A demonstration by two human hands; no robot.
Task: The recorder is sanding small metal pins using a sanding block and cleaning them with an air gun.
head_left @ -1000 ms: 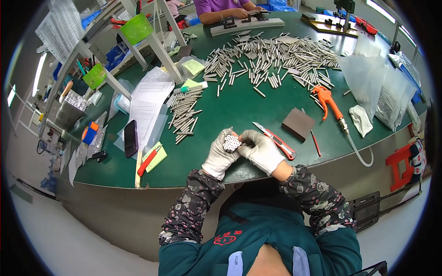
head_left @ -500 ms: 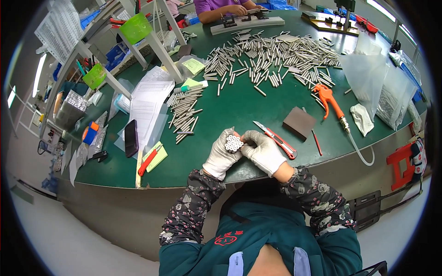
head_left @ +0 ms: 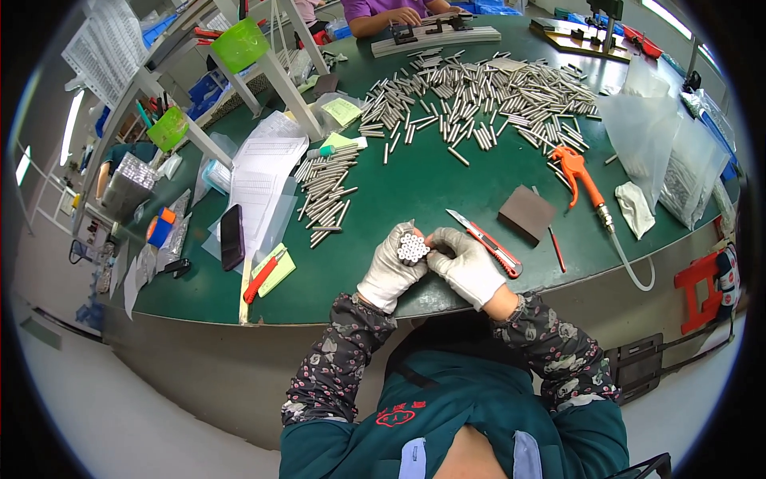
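A bundle of short metal tubes [head_left: 412, 248] stands with its round ends facing up in the grip of my left hand [head_left: 387, 275], which wears a white glove. Its fingers wrap around the bundle. Against the bundle's right edge, my gloved right hand [head_left: 468, 270] has its fingers curled and pressed together; whatever lies between the fingertips is hidden. Just right of that hand is a red utility knife [head_left: 488, 246] with its blade out. A dark brown block [head_left: 527, 214] lies beyond the knife.
A large spread of loose metal tubes [head_left: 479, 96] covers the far table, with a smaller pile [head_left: 325, 191] at left. An orange air gun [head_left: 578, 176], a phone [head_left: 231, 237], papers [head_left: 267, 172] and a red-handled knife [head_left: 262, 278] lie around. A person [head_left: 383, 17] sits opposite.
The view has shifted slightly. My right fingers have drawn back a little from over the bundle, so its right edge shows more; the left hand keeps its hold.
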